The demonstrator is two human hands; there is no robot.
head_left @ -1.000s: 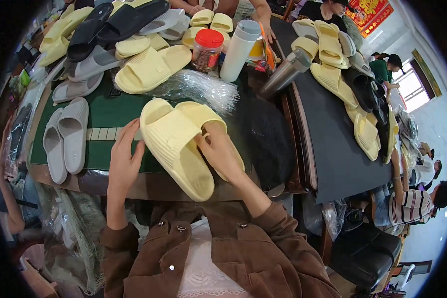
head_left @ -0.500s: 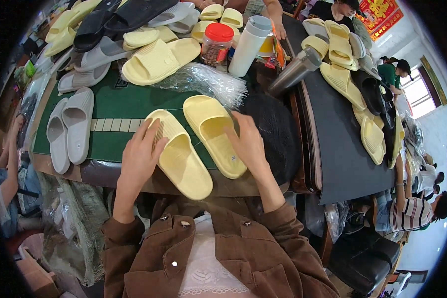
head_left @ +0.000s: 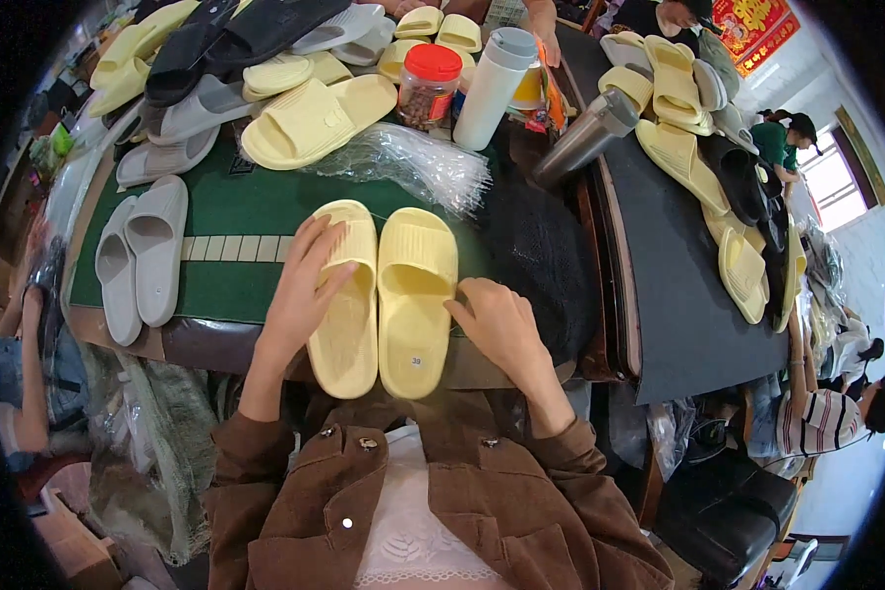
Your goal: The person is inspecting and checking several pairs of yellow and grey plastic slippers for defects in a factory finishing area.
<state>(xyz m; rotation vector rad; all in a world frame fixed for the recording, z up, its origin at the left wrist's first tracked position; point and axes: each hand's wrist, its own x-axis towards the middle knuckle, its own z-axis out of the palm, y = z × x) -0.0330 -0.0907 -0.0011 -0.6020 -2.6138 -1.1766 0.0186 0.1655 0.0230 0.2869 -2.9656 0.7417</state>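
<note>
Two yellow slide slippers lie side by side, toes pointing away from me, at the table's near edge. Over the left yellow slipper (head_left: pixel 344 344) my left hand (head_left: pixel 305 280) spreads its fingers across the strap's outer side, thumb apart. The right yellow slipper (head_left: pixel 415 315) has a small white sticker on its heel. Beside its outer edge is my right hand (head_left: pixel 501 324), fingers loosely bent and the thumb apart, nearly or just touching the slipper. A pair of grey slippers (head_left: pixel 153 246) lies to the left on the green mat (head_left: pixel 226 290).
Beyond the mat lie a bundle of clear plastic bags (head_left: pixel 413 162), a red-lidded jar (head_left: pixel 429 88), a white bottle (head_left: pixel 495 93) and a steel flask (head_left: pixel 590 133). More slippers pile up at the far left. A dark table (head_left: pixel 688 334) with slippers stands at right; other people sit around.
The two yellow slippers have turned from slanted to nearly straight and come together side by side. My right hand has moved slightly nearer to me.
</note>
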